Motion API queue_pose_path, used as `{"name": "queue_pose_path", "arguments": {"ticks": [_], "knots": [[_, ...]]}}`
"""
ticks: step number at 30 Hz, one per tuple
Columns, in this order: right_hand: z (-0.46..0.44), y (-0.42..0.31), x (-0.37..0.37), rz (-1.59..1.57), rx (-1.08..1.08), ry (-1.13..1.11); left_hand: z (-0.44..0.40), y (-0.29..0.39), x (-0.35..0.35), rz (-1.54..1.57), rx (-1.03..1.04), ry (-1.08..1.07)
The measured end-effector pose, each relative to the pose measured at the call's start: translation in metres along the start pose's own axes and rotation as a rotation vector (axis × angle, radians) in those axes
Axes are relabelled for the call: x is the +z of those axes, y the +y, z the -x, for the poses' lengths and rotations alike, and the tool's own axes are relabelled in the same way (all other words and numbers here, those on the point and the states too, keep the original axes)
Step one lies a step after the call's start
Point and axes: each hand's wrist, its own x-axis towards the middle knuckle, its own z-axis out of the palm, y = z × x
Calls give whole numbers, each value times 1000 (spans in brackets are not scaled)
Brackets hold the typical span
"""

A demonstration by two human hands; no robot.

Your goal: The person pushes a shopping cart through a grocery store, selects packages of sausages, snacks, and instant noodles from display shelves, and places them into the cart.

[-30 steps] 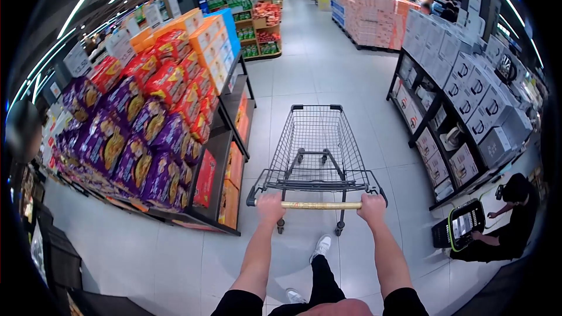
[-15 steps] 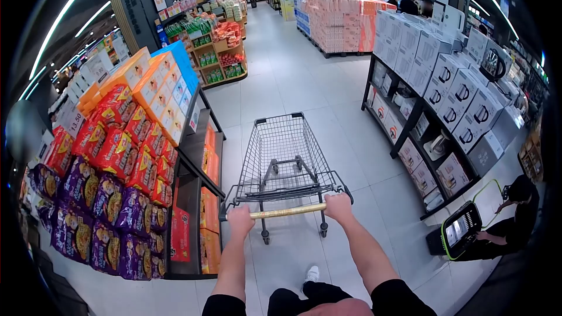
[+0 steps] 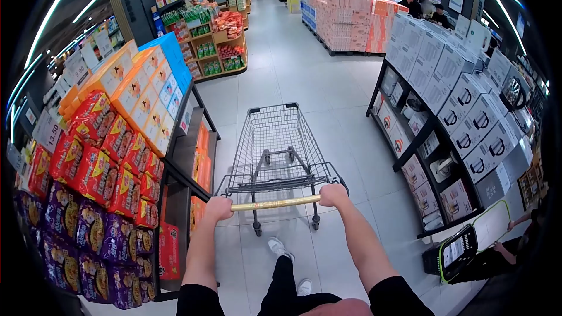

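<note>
Both hands are wrapped round the yellow handle bar (image 3: 275,203) of a metal shopping cart (image 3: 272,134). My left hand (image 3: 219,208) grips the bar's left end, and my right hand (image 3: 333,195) closes on its right end. The wire basket ahead of me holds nothing visible. My arms reach forward, nearly straight. Below the bar, my white shoes (image 3: 280,248) show on the tiled floor.
To the left, a shelf carries red noodle packs (image 3: 96,169), purple noodle packs (image 3: 93,234) and orange boxes (image 3: 140,93). Kettle boxes (image 3: 468,114) fill the right-hand shelf. Behind it at lower right, a person holds a black shopping basket (image 3: 451,254). Pink cartons (image 3: 345,20) stand ahead.
The cart and I have moved forward along the aisle, so the shelves on both sides look nearer. My left foot has stepped ahead. Both hands keep hold of the handle bar.
</note>
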Motion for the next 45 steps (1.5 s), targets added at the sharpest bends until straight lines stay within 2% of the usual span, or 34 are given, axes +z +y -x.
{"name": "queue_pose_path", "arguments": {"ticks": [10, 17, 28, 32, 40, 45], "knots": [[-177, 21, -81, 106, -12, 130, -180, -71, -49, 77, -91, 29], [-300, 41, -122, 125, -16, 302, -301, -120, -85, 119, -82, 77], [-463, 64, -190, 161, 15, 352, -472, -186, -130, 97, -62, 139], [-532, 77, -224, 177, 35, 336, -541, -207, -151, 113, -93, 130], [-689, 108, -289, 167, 5, 397, -689, -257, -188, 153, -137, 248], [-779, 125, -333, 154, 2, 384, -778, -282, -210, 181, -233, 298]]}}
